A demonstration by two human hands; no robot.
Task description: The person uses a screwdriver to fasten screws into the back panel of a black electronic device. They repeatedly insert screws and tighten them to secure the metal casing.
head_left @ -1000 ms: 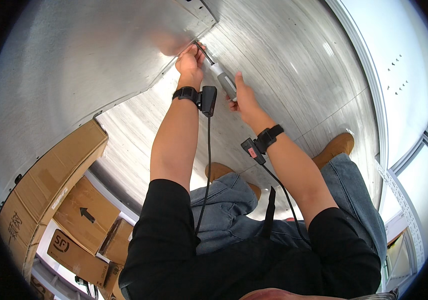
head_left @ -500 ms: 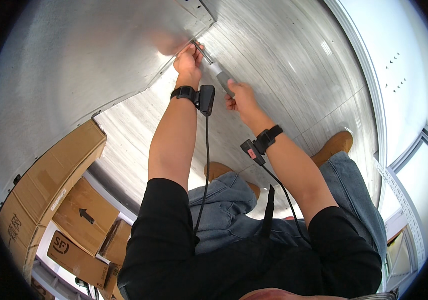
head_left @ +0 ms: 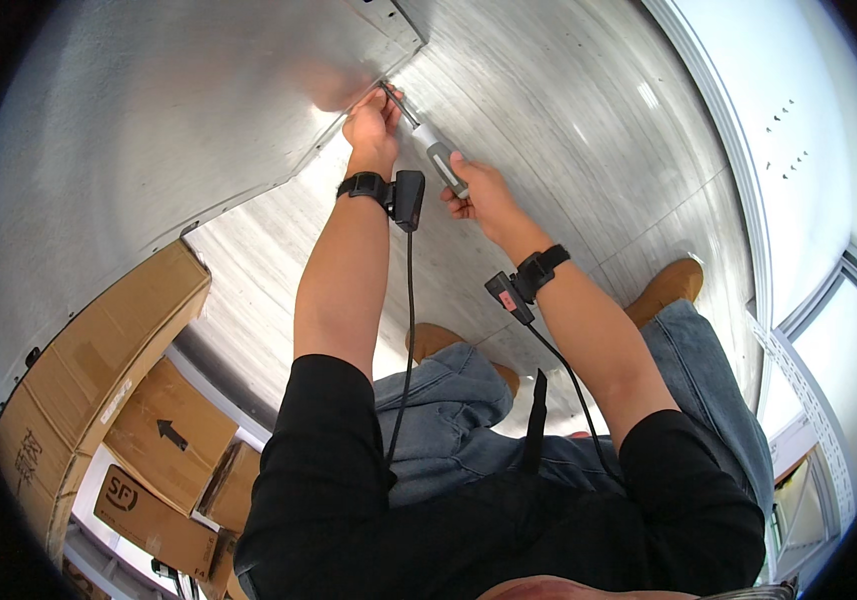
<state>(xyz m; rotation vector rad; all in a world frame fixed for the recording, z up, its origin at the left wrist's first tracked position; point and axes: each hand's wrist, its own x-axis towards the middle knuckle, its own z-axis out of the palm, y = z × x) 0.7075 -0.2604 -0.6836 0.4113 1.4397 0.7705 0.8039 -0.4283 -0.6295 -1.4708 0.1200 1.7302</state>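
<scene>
My right hand (head_left: 479, 196) is closed round the grey handle of a screwdriver (head_left: 439, 158). Its dark shaft slants up and left to the lower edge of a large grey metal panel (head_left: 219, 100). At that edge, beside the screwdriver's tip, my left hand (head_left: 373, 122) has its fingers bent and drawn together. What they pinch is hidden, and so is the very end of the tip. Both wrists wear black straps with small cabled devices.
Cardboard boxes (head_left: 171, 435) are stacked at lower left, by a long carton (head_left: 114, 350) against the panel. Grey wood-patterned floor (head_left: 589, 150) lies under my hands. A white curved panel (head_left: 799, 130) with small holes stands at right. My brown shoes (head_left: 669, 290) are below.
The screwdriver's handle has turned in my right hand, so a pale stripe on it now shows. Both hands appear slightly further left in the picture, as does the panel.
</scene>
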